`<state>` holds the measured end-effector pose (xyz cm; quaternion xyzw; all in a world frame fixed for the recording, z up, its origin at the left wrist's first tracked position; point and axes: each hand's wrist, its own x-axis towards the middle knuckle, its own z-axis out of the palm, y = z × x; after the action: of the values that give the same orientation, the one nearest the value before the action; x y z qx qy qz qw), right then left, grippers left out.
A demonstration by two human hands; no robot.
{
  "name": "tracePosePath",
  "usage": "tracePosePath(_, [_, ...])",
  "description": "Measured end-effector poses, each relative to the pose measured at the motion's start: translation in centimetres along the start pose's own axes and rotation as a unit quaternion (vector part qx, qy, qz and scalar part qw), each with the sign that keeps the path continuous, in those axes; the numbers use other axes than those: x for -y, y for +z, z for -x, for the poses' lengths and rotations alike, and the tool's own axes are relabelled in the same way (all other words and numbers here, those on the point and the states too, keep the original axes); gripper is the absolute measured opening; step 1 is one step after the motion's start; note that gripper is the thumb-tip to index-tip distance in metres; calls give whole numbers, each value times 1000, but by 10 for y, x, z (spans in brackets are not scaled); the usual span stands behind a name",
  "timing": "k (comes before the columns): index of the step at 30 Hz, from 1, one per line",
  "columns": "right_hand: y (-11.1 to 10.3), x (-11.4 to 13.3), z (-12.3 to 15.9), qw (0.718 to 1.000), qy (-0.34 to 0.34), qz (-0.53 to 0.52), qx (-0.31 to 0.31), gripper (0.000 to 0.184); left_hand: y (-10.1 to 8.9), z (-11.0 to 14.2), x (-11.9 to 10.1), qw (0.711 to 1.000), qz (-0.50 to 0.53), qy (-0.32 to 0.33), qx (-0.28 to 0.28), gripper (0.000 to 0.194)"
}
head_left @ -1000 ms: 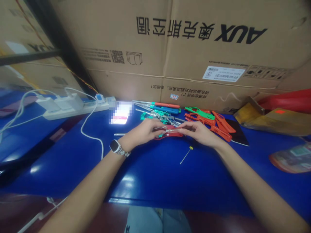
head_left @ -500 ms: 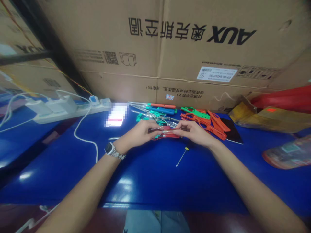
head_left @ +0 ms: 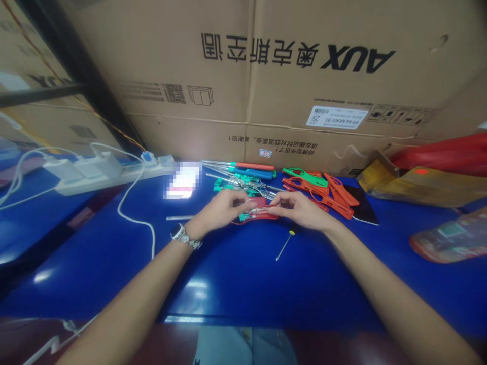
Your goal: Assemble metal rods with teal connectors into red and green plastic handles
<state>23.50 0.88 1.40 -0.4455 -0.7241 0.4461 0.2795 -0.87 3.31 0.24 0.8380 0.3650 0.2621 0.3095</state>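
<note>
A red long-nosed lighter (head_left: 262, 216) lies between my hands on the blue table, its handle laid open with a thin clear part and small green pieces inside. Its metal tube (head_left: 177, 218) sticks out to the left past my wrist. My left hand (head_left: 225, 207) is closed at the handle's left end, thumb and forefinger pinched by a thin white wire. At the right end my right hand (head_left: 294, 207) pinches the clear part against the red handle; the fingertips hide part of it. Just behind lie several metal lighter tubes with green pieces (head_left: 247, 185).
Orange handle shells (head_left: 337, 203) and a green one (head_left: 306, 175) lie right of my hands. Nearer stands a yellow-headed pin-like rod (head_left: 284, 246). A lit phone (head_left: 184, 180), power strip (head_left: 114, 175) and white cable (head_left: 139, 220) are left. A large carton (head_left: 285, 86) closes off the back.
My view has shifted slightly to the right. Both hands stay at the red lighter; the left fingers have moved a little and more of the handle's inside shows.
</note>
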Motion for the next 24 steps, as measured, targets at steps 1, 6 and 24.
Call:
tracePosePath(1, [0, 0, 0, 1000, -1, 1, 2, 31, 0, 0, 0, 1000, 9, -3, 4, 40])
tracePosePath(6, [0, -1, 1, 1000, -6, 4, -1, 32, 2, -1, 1, 999, 41, -7, 17, 37])
tracePosePath(24, [4, 5, 7, 973, -7, 227, 49, 26, -17, 6, 6, 996, -84, -33, -6, 25])
